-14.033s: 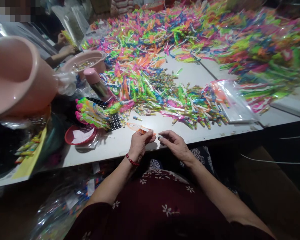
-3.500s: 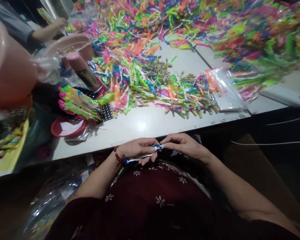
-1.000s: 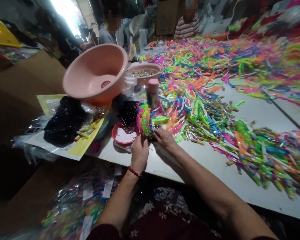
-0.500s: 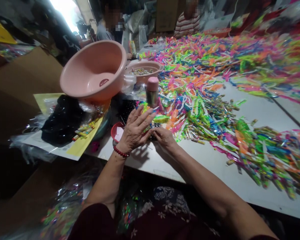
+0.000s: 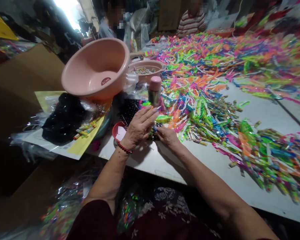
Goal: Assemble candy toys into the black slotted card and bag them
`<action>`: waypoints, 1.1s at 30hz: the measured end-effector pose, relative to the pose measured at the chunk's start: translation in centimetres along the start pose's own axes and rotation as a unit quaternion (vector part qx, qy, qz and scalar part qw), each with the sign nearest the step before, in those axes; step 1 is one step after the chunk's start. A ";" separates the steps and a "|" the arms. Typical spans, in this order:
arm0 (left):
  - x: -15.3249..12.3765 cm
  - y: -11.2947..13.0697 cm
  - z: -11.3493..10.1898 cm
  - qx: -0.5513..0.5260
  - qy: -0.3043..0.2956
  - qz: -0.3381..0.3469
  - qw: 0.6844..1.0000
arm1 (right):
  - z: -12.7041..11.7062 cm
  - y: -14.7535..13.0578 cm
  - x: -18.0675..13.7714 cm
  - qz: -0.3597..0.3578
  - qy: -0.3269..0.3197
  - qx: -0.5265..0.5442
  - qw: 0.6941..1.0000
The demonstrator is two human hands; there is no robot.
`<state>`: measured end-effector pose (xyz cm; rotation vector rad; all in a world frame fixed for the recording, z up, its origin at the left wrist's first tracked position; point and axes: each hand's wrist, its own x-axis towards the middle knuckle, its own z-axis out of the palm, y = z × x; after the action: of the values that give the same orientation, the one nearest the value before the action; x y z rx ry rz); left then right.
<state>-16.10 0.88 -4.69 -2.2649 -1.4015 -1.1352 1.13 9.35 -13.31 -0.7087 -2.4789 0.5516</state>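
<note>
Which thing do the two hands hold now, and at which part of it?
Left hand lies flat, fingers spread, on the standing bundle of toys. Right hand touches the bundle's base; its grip is hidden.

left hand (image 5: pixel 139 128): fingers spread flat over a bundle of neon plastic toys (image 5: pixel 150 110)
right hand (image 5: pixel 167 136): fingertips at the black perforated tray (image 5: pixel 130 109)
nearby: red dish (image 5: pixel 118 130), pink-capped bottle (image 5: pixel 154 91), tilted pink basin (image 5: pixel 96 70)
table (image 5: pixel 215 166): white, strewn with coloured strips
</note>
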 end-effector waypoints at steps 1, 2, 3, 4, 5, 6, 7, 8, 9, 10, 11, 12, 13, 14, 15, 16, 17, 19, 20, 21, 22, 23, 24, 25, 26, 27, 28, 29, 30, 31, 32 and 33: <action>0.0 0.0 0.0 0.000 -0.004 -0.002 1.000 | -0.3 -0.2 0.2 -0.003 -0.012 -0.018 1.000; 0.0 -0.1 -0.1 -0.003 -0.010 -0.005 1.000 | -0.4 -0.4 0.4 -0.004 -0.024 -0.036 0.999; 0.0 -0.1 -0.1 -0.009 -0.015 -0.007 1.000 | -0.6 -0.6 0.6 -0.003 -0.035 -0.054 0.998; 0.1 -0.2 -0.1 -0.016 -0.016 -0.007 1.000 | -0.6 -0.8 0.8 0.001 -0.047 -0.072 0.996; 0.1 -0.3 0.0 -0.025 -0.015 -0.006 1.000 | -0.6 -1.0 1.1 0.007 -0.060 -0.087 0.994; 0.1 -0.4 0.1 -0.032 -0.012 -0.004 0.999 | -0.6 -1.2 1.3 0.016 -0.073 -0.099 0.992; 0.1 -0.4 0.2 -0.037 -0.007 0.000 0.999 | -0.6 -1.3 1.4 0.024 -0.084 -0.108 0.990; 0.1 -0.5 0.3 -0.041 0.000 0.004 0.999 | -0.5 -1.5 1.5 0.032 -0.091 -0.114 0.989; 0.1 -0.6 0.5 -0.041 0.007 0.008 0.999 | -0.5 -1.6 1.5 0.039 -0.094 -0.119 0.988; 0.1 -0.6 0.6 -0.039 0.013 0.011 0.999 | -0.6 -1.8 1.5 0.047 -0.093 -0.120 0.987; 0.1 -0.7 0.7 -0.036 0.019 0.014 0.999 | -0.6 -1.9 1.4 0.057 -0.090 -0.116 0.988; 0.1 -0.7 0.8 -0.029 0.026 0.019 0.999 | -0.7 -2.1 1.2 0.070 -0.087 -0.105 0.988; 0.1 -0.8 0.8 -0.021 0.029 0.020 0.999 | -0.8 -2.3 1.0 0.086 -0.083 -0.087 0.989; 0.2 -0.8 0.7 -0.011 0.031 0.018 0.999 | -0.8 -2.4 0.8 0.105 -0.077 -0.064 0.989; 0.3 -0.9 0.6 0.000 0.031 0.015 0.999 | -0.8 -2.6 0.6 0.126 -0.069 -0.042 0.989; 0.3 -0.9 0.5 0.009 0.033 0.010 0.999 | -0.7 -2.9 0.3 0.146 -0.058 -0.023 0.987; 0.4 -0.9 0.3 0.016 0.035 0.006 0.999 | -0.6 -3.1 0.1 0.167 -0.044 -0.009 0.985; 0.5 -0.7 0.0 0.024 0.038 0.003 0.999 | -0.4 -3.7 -0.3 0.193 -0.018 0.008 0.981; 0.6 -0.6 -0.1 0.026 0.042 0.006 0.999 | -0.5 -4.0 -0.5 0.187 -0.010 0.012 0.982; 0.6 -0.4 -0.1 0.030 0.044 0.007 0.999 | -0.6 -4.1 -0.8 0.169 -0.004 0.010 0.986; 0.6 -0.3 -0.1 0.033 0.045 0.009 0.998 | -1.0 -4.2 -1.2 0.140 -0.001 0.001 0.990; 0.6 -0.3 -0.1 0.038 0.048 0.009 0.998 | -1.6 -4.1 -1.8 0.108 -0.001 -0.019 0.994; 0.6 -0.4 0.1 0.043 0.052 0.009 0.998 | -2.3 -3.8 -2.6 0.082 -0.003 -0.044 0.996; 0.7 -0.4 0.2 0.039 0.053 0.016 0.998 | -3.3 -3.3 -3.7 0.071 -0.003 -0.071 0.995; 0.7 -0.5 0.3 0.036 0.063 0.015 0.997 | -4.5 -2.7 -5.2 0.076 0.000 -0.097 0.992; 0.8 -0.4 0.4 0.029 0.066 0.003 0.997 | -5.9 -2.1 -7.1 0.096 0.008 -0.120 0.988; 0.8 -0.3 0.4 0.019 0.066 -0.015 0.997 | -7.4 -1.4 -9.3 0.127 0.021 -0.141 0.982; 0.9 -0.2 0.3 0.008 0.070 -0.035 0.997 | -9.0 -0.6 -11.6 0.167 0.039 -0.161 0.972; 1.0 0.0 0.1 -0.006 0.074 -0.053 0.996 | -10.7 0.2 -14.1 0.209 0.063 -0.183 0.958; 1.2 0.2 -0.1 -0.019 0.082 -0.064 0.994 | -12.3 1.1 -16.4 0.254 0.086 -0.206 0.941; 1.3 0.4 -0.2 -0.027 0.094 -0.070 0.993 | -13.8 2.0 -18.5 0.294 0.110 -0.228 0.922; 1.5 0.4 -0.3 -0.033 0.102 -0.072 0.992 | -15.1 2.9 -20.2 0.323 0.130 -0.245 0.905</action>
<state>-15.52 1.46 -3.35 -2.0486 -1.4833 -1.4314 25.60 3.61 -9.79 -1.7118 -2.0974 0.0188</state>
